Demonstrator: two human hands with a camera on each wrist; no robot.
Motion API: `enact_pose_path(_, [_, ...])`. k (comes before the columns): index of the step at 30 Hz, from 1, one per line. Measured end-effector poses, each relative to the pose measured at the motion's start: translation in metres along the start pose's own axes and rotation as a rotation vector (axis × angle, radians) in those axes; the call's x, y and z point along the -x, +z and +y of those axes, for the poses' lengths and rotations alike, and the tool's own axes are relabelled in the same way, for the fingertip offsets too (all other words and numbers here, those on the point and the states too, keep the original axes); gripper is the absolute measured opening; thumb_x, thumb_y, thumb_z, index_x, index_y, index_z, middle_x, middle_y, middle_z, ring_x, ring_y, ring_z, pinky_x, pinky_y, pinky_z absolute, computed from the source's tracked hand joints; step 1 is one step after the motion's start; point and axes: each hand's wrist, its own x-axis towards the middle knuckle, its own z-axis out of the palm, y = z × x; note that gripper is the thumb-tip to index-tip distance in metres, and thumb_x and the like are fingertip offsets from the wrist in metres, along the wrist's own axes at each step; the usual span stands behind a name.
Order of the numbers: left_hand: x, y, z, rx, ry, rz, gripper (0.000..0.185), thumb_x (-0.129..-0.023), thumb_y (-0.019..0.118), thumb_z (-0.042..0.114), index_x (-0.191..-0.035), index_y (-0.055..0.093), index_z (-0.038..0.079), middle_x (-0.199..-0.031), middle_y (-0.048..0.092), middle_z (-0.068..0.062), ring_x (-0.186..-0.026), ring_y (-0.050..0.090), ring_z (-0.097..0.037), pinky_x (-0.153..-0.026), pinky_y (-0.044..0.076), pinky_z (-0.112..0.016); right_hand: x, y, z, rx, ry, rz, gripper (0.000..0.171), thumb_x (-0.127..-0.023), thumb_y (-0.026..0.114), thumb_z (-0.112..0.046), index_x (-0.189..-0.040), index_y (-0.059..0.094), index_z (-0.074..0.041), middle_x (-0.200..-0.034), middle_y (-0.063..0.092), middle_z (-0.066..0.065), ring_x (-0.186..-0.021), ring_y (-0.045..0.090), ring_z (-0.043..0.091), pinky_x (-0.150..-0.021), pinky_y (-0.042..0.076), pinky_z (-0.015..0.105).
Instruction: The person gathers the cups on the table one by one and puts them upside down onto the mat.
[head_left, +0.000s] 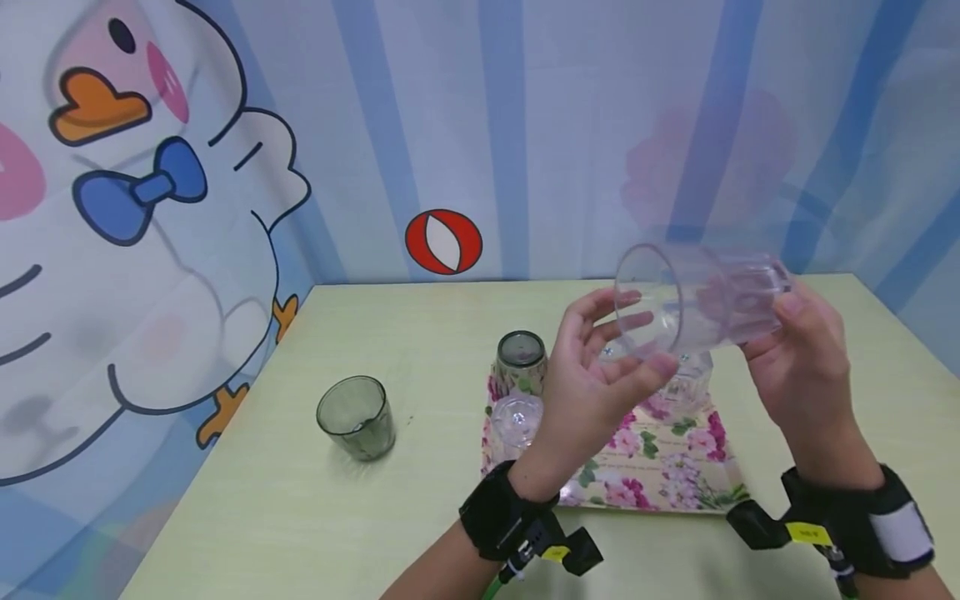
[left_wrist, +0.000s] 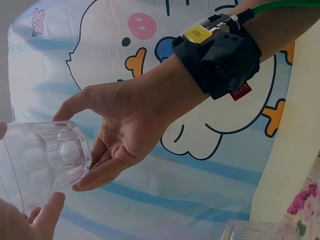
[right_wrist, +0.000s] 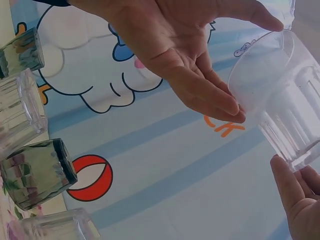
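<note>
A clear glass tumbler (head_left: 712, 296) is held up sideways over the table, its mouth facing left. My left hand (head_left: 577, 375) grips it at the rim, the thumb in front and several fingers showing through the glass. At the base end, my right hand (head_left: 810, 375) holds it between thumb and fingers. The left wrist view shows the right hand (left_wrist: 130, 125) around the thick base of the tumbler (left_wrist: 40, 160). In the right wrist view the left hand (right_wrist: 175, 55) spans the rim of the tumbler (right_wrist: 290, 100), with right-hand fingertips by the base.
Below the hands lies a flower-patterned tray (head_left: 675, 483). On it are an upside-down smoky glass (head_left: 521, 354), a clear glass (head_left: 517, 421) and more clear glassware (head_left: 690, 383) partly hidden behind the tumbler. A green-grey glass (head_left: 356, 417) stands upright on the table further left. A printed curtain (head_left: 510, 125) hangs behind.
</note>
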Motion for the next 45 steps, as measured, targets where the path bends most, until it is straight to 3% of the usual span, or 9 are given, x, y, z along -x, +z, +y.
enact_pose_path(7, [0.0,-0.001,-0.004,-0.08,-0.036,-0.05,0.079,-0.08,0.07,0.053,-0.142,0.032,0.021,-0.144,0.043,-0.002,-0.127,0.051,-0.012,-0.1,0.052,-0.024,-0.001,-0.001,-0.004,0.05,-0.055,0.055,0.036,-0.091,0.04,0.001,-0.122,0.052,0.014,-0.104,0.067,0.017,-0.091,0.068,0.023,-0.079,0.061,0.032])
enact_pose_path(13, [-0.002,-0.003,-0.001,-0.097,-0.119,-0.076,0.077,-0.081,0.073,0.038,-0.144,0.03,0.026,-0.146,0.041,-0.002,-0.123,0.052,-0.01,-0.096,0.055,-0.027,-0.003,-0.001,-0.006,0.08,-0.087,0.053,0.039,-0.089,0.045,0.005,-0.127,0.045,0.013,-0.109,0.063,0.018,-0.093,0.066,0.022,-0.081,0.061,0.031])
enact_pose_path(18, [-0.004,-0.002,-0.004,-0.126,-0.13,-0.066,0.078,-0.08,0.075,0.03,-0.143,0.03,0.031,-0.144,0.042,0.001,-0.121,0.053,-0.006,-0.097,0.054,-0.026,-0.003,0.001,-0.009,0.131,-0.088,0.06,0.042,-0.088,0.044,0.005,-0.129,0.043,0.012,-0.113,0.06,0.017,-0.095,0.065,0.021,-0.083,0.06,0.029])
enact_pose_path(22, [-0.004,-0.003,-0.005,-0.147,-0.123,-0.051,0.081,-0.079,0.077,0.03,-0.144,0.029,0.035,-0.141,0.043,0.007,-0.121,0.053,-0.003,-0.098,0.053,-0.026,-0.003,0.002,-0.011,0.165,-0.085,0.057,0.042,-0.087,0.045,0.005,-0.129,0.043,0.012,-0.113,0.059,0.016,-0.096,0.064,0.021,-0.083,0.06,0.028])
enact_pose_path(27, [-0.003,-0.005,-0.002,-0.226,-0.098,-0.072,0.091,-0.076,0.076,0.049,-0.147,0.021,0.037,-0.146,0.038,0.009,-0.128,0.049,-0.006,-0.103,0.049,-0.025,-0.002,0.003,-0.012,0.208,-0.087,0.058,0.042,-0.088,0.046,0.004,-0.128,0.044,0.012,-0.114,0.058,0.017,-0.096,0.063,0.02,-0.083,0.06,0.027])
enact_pose_path(35, [-0.005,-0.001,0.01,-0.473,-0.029,-0.035,0.102,-0.073,0.082,0.018,-0.148,0.015,0.036,-0.147,0.032,0.01,-0.135,0.04,-0.006,-0.111,0.041,-0.023,0.0,0.004,-0.013,0.25,-0.09,0.082,0.043,-0.087,0.05,0.003,-0.128,0.043,0.013,-0.113,0.06,0.018,-0.095,0.064,0.02,-0.082,0.06,0.026])
enact_pose_path(45, [-0.004,-0.002,0.017,-0.732,0.079,-0.048,0.112,-0.066,0.088,0.026,-0.151,0.015,0.03,-0.151,0.029,0.007,-0.137,0.038,-0.012,-0.111,0.042,-0.031,0.001,0.004,-0.014,0.294,-0.083,0.086,0.043,-0.085,0.054,0.004,-0.127,0.046,0.013,-0.11,0.062,0.017,-0.093,0.063,0.02,-0.078,0.06,0.026])
